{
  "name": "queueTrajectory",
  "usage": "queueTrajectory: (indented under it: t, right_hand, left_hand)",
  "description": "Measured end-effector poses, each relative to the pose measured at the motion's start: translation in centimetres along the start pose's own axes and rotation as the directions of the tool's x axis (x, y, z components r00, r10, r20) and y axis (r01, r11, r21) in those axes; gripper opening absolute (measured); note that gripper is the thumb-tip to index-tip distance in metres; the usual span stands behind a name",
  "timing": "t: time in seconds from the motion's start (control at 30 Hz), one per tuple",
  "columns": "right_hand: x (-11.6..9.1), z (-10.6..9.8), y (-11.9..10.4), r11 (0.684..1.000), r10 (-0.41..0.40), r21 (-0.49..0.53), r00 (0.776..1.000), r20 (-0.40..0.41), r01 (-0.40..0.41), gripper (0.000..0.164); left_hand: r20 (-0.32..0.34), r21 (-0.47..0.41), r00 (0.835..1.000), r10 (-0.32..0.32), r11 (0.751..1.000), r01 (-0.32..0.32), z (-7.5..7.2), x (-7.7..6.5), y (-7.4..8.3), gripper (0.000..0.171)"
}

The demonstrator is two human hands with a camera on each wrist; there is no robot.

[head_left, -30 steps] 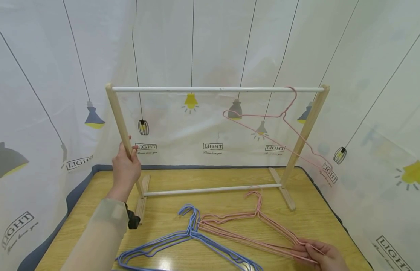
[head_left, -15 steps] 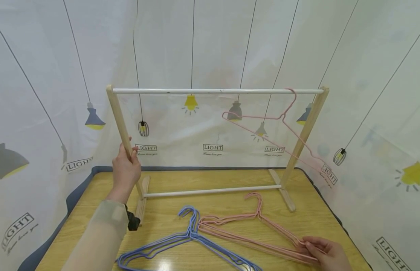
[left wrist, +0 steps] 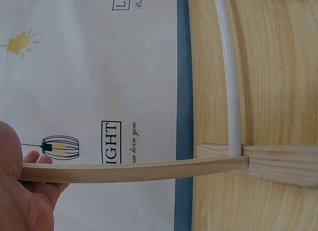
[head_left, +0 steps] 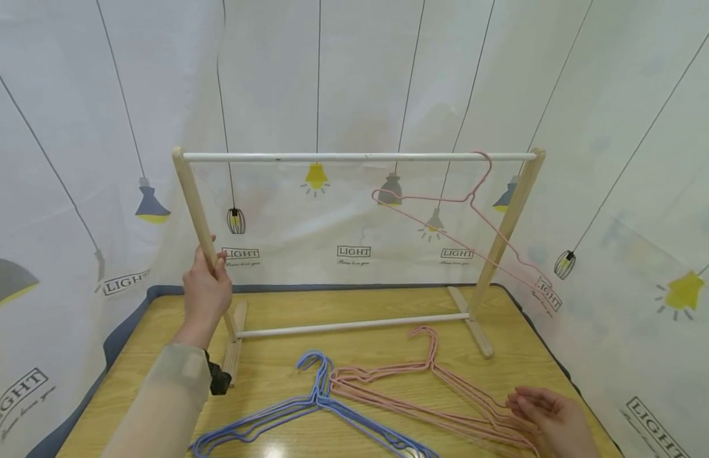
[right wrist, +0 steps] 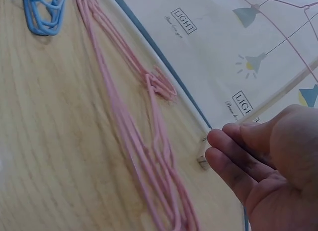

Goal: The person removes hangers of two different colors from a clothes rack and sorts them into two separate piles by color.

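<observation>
My left hand [head_left: 208, 286] grips the left wooden post [head_left: 195, 207] of a clothes rack, its fingers wrapped round the wood. In the left wrist view the post [left wrist: 119, 172] runs from that hand down to the rack's foot. My right hand [head_left: 551, 416] hovers at the right end of a stack of pink hangers [head_left: 431, 364] on the table, fingers loosely bent. The right wrist view shows the hand [right wrist: 268, 166] beside the pink hangers [right wrist: 131, 136], with nothing between thumb and fingers. One pink hanger [head_left: 471, 198] hangs near the right end of the white top rail [head_left: 331, 157].
Several blue hangers [head_left: 316, 401] lie stacked at the front, overlapping the pink stack's left end. A white lower bar [head_left: 354, 326] joins the rack's feet. The wooden table [head_left: 131, 381] is surrounded by a lamp-patterned white cloth [head_left: 285, 95].
My right hand has let go of the pink hangers, which have spread a little at their right end. My left hand keeps its grip on the post. The head view has shifted slightly.
</observation>
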State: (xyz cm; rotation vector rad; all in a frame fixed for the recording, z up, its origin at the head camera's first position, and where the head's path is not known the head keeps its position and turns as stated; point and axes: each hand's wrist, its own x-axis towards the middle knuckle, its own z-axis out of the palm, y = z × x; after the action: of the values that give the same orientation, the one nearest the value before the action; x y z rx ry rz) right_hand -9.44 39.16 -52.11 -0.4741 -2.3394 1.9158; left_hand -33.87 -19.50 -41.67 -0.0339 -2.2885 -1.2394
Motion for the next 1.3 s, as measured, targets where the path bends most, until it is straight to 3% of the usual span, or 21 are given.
queueTrajectory:
  t: [0.17,0.5,0.77,1.0,1.13,1.3]
  right_hand:
    - [1.0,-0.8,-1.4,0.980,-0.188,0.072,0.982,0.026,0.185,0.024]
    - [3.8,-2.3,-7.5,0.916,-0.356,0.198,0.934,0.006,0.348,0.022]
    - [5.3,-2.7,-10.1,0.902,-0.365,0.221,0.929,-0.067,0.370,0.030]
    - [6.0,-2.4,-11.4,0.909,-0.349,0.200,0.930,-0.113,0.365,0.073]
    - [6.1,-1.9,-12.0,0.896,-0.381,0.202,0.919,-0.107,0.395,0.074]
    - [6.4,-0.8,-12.9,0.856,-0.455,0.237,0.887,-0.075,0.459,0.067]
  left_hand:
    - [0.000,0.003,1.000,0.004,1.000,-0.004,0.0,0.1,0.0,0.052]
    - [0.002,0.002,1.000,-0.002,1.000,0.002,0.1,0.0,-0.2,0.053]
    - [0.013,0.000,1.000,-0.007,1.000,0.007,0.1,-0.1,0.0,0.053]
    - [0.016,0.004,1.000,-0.015,1.000,0.015,0.1,0.0,0.1,0.054]
    - [0.011,0.003,1.000,-0.014,1.000,0.014,0.1,0.0,0.1,0.053]
    - [0.003,-0.002,1.000,-0.018,1.000,0.018,0.1,0.0,0.2,0.053]
